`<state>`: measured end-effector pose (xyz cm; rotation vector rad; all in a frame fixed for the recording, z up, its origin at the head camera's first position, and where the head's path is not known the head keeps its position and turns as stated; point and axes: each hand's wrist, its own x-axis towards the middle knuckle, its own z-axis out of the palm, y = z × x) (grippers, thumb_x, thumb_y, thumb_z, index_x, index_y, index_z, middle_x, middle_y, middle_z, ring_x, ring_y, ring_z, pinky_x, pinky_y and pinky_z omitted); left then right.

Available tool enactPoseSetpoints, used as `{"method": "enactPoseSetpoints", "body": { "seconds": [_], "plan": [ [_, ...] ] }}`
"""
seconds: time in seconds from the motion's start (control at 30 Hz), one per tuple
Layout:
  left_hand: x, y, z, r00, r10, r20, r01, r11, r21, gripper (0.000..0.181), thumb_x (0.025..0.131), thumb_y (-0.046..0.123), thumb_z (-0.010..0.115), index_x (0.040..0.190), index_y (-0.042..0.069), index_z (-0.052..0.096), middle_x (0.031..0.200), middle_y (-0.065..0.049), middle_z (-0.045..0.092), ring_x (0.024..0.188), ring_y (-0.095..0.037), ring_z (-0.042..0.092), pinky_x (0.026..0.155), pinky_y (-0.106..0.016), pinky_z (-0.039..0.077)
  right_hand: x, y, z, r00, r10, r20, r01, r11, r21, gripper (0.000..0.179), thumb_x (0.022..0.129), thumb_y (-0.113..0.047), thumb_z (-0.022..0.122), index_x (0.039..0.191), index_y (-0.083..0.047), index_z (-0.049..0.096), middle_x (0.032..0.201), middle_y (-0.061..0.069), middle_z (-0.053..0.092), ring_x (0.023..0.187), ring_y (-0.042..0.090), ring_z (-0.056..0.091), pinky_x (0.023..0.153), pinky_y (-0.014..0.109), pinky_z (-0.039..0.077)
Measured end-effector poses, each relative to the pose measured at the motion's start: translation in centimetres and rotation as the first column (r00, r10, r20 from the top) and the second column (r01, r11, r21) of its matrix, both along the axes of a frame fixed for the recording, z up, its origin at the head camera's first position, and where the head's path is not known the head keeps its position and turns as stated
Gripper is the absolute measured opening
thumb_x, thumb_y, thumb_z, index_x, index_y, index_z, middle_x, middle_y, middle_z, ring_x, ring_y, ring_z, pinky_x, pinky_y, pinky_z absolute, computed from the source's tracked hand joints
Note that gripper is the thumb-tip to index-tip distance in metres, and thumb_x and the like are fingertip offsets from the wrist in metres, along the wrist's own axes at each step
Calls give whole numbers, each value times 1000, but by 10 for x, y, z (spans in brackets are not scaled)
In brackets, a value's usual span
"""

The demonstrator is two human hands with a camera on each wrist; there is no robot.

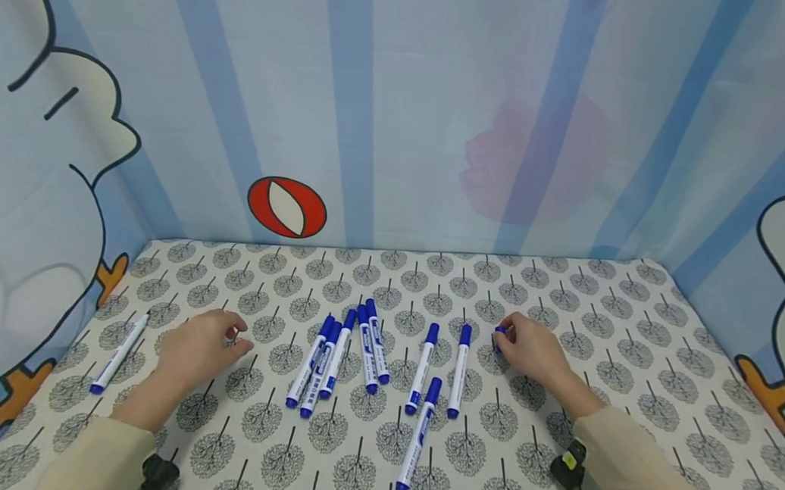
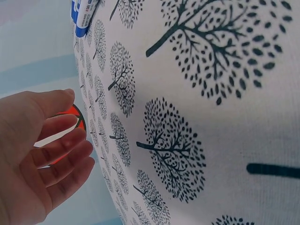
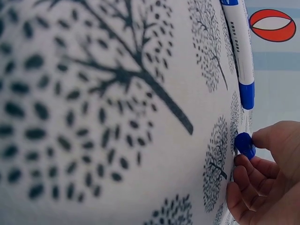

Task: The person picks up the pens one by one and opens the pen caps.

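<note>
My right hand [image 1: 529,348] pinches a small blue marker cap [image 3: 245,145] between thumb and fingers, at or just over the cloth; the gap beneath is hard to judge. My left hand [image 1: 199,347] is held over the left part of the table with relaxed, slightly bent fingers and nothing in it. Left of that hand lies an uncapped white marker [image 1: 120,353], its pale tip pointing away from me. The capped marker nearest my right hand [image 1: 459,371] lies just to its left. Another capped marker [image 1: 422,368] lies beside that one, and a third [image 1: 418,437] closer to me.
Several more blue-capped whiteboard markers [image 1: 320,365] lie bunched around the middle, some touching. A tree-patterned cloth [image 1: 248,455] covers the table. Behind and at both sides hang printed curtains [image 1: 414,125] with blue stripes and cartoon figures.
</note>
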<state>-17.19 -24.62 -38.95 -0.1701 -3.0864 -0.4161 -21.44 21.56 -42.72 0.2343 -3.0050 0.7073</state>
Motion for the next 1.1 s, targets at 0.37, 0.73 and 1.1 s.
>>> {"method": "enactPoseSetpoints", "body": {
  "seconds": [0.37,0.73,1.1],
  "plan": [
    [2,2,-1,999,-31,-28,30,999,-24,29,79,29,70,101,10,66,90,-7,63,61,-12,52,43,-26,39,0,0,1,1000,-15,15,16,1000,-18,28,89,-21,55,105,2,58,82,9,65,65,17,58,54,30,45],
    [2,9,-1,999,-37,-17,37,999,-5,30,80,31,69,103,12,65,93,-7,65,68,-17,59,47,-28,43,4,3,7,1000,8,16,-8,1000,-14,32,90,-22,54,112,1,57,87,11,66,69,19,60,58,33,48],
    [6,22,-7,999,-44,-16,45,997,68,31,78,31,70,103,13,66,96,-7,66,72,-16,59,52,-29,46,9,5,16,994,51,-97,-54,998,-23,30,90,-23,54,111,-3,60,88,5,64,75,17,60,59,28,48]
  ]
}}
